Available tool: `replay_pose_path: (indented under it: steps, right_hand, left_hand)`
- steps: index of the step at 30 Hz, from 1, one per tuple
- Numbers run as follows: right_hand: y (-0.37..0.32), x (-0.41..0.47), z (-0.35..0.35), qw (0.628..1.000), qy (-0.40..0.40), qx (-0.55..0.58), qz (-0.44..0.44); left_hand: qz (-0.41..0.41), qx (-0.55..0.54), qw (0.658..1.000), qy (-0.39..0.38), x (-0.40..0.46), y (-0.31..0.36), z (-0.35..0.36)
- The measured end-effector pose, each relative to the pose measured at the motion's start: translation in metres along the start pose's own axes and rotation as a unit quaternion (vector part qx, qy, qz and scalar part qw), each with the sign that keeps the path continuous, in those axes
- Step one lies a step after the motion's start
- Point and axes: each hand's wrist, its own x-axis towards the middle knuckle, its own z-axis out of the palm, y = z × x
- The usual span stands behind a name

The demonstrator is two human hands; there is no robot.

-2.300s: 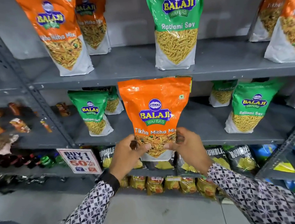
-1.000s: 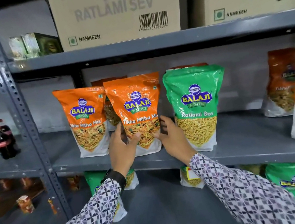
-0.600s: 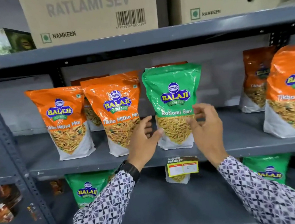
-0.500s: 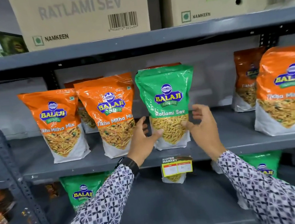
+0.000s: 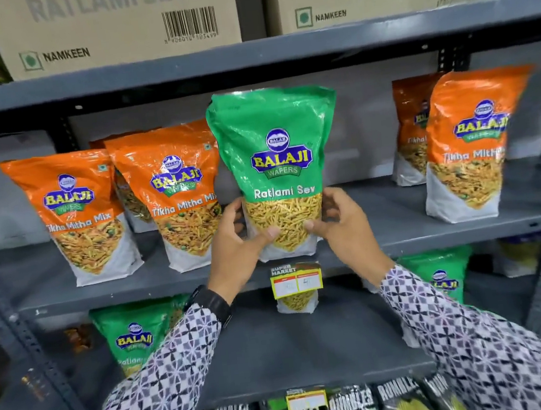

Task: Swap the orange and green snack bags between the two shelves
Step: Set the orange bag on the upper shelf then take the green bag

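Green bag (image 5: 278, 156): upright, held at the front edge of the upper shelf (image 5: 403, 239); whether its base rests on the shelf cannot be told.
Left hand (image 5: 234, 243): fingers wrapped around the bag's lower left side, thumb on the front.
Right hand (image 5: 340, 227): fingers closed on the lower right side.
Neighbours: orange bag (image 5: 176, 196) stands just beside, on the left; further green bags (image 5: 135, 337) stand on the lower shelf (image 5: 280, 350).
Procedure: keep the two-handed hold low and even, draw the bag straight out clear of the orange bag, lower it to the open centre of the lower shelf.
Caution: soft pouch; avoid squeezing the contents.
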Motion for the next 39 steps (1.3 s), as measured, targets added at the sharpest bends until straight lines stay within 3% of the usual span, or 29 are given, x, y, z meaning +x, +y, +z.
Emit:
replay_pose_path:
  steps: [7, 18, 26, 39]
  right_hand:
    - [0.001, -0.077, -0.008, 0.999, -0.027, -0.017, -0.011]
    - [0.133, -0.152, 0.024, 0.968, -0.127, -0.109, 0.186]
    - [0.203, -0.148, 0.048, 0.934, -0.160, -0.204, 0.246]
    - [0.260, -0.090, 0.060, 0.913, -0.170, -0.290, 0.231]
  left_hand:
    - [-0.009, -0.033, 0.999, -0.019, -0.072, -0.015, -0.018]
    - [-0.208, 0.041, 0.974, -0.079, -0.153, -0.152, -0.006]
    - [-0.299, 0.116, 0.940, -0.116, -0.146, -0.210, 0.026]
    - [-0.280, 0.173, 0.935, -0.132, -0.086, -0.279, 0.062]
